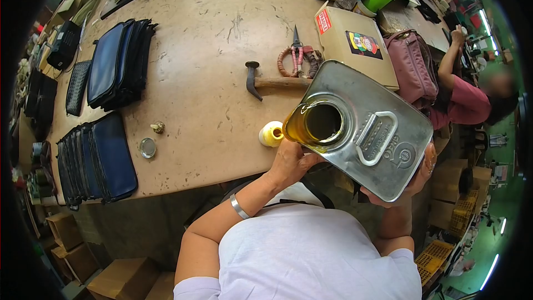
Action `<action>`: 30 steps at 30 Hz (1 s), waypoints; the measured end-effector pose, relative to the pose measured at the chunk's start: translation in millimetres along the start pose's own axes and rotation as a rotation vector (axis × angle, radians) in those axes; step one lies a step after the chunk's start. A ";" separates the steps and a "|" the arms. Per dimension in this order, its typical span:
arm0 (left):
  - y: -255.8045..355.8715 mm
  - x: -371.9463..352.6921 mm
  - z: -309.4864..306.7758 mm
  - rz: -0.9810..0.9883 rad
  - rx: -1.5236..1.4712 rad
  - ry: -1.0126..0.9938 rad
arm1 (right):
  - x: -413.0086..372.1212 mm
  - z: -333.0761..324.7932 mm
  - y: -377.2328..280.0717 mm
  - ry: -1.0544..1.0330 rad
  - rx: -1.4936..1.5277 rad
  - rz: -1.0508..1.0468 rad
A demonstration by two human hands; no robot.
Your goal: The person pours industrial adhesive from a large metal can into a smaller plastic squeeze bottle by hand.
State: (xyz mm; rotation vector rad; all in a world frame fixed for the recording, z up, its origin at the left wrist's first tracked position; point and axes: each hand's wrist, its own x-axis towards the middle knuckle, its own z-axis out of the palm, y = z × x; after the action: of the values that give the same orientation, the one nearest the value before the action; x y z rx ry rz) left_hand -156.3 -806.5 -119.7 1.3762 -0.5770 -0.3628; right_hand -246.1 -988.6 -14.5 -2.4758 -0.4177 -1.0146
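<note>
A large rectangular metal can [383, 116] is tilted over the table edge, its round spout full of amber liquid running out at the lip. Just below the spout stands a small yellow bottle [271, 133] on the tan table [211, 50]. My left hand [291, 161], with a silver bangle on the wrist, grips the can at its lower left corner under the spout. My right hand [419, 180] supports the can from beneath at its right end, mostly hidden by the metal.
A hammer [266, 82] and scissors [297, 55] lie beyond the can, beside a flat cardboard box [355, 33]. Stacks of dark blue pouches [119, 61] fill the left side. A small lid [147, 147] and brass cap [158, 127] lie near. Another person in red [463, 100] sits right.
</note>
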 end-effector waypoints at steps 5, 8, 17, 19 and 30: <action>-0.3 -0.6 -0.5 0.017 0.004 0.001 | -0.4 -2.4 -1.6 0.003 -0.002 0.012; -1.9 -0.9 0.0 0.027 0.013 0.014 | 1.8 -0.9 -3.9 -0.016 0.003 0.028; -6.2 0.2 2.1 0.062 -0.004 0.049 | -5.0 2.3 1.8 -0.061 -0.041 0.016; -4.1 0.0 1.5 0.055 0.004 0.043 | -5.2 2.0 2.4 -0.084 -0.075 0.003; -4.4 -0.3 -0.3 0.024 -0.003 0.018 | 2.3 1.1 -6.9 -0.050 -0.036 0.066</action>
State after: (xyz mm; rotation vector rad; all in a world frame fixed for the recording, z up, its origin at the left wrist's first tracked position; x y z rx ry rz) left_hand -155.9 -806.9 -124.1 1.3676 -0.5769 -0.3316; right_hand -246.8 -981.8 -11.7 -2.5341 -0.3342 -0.9434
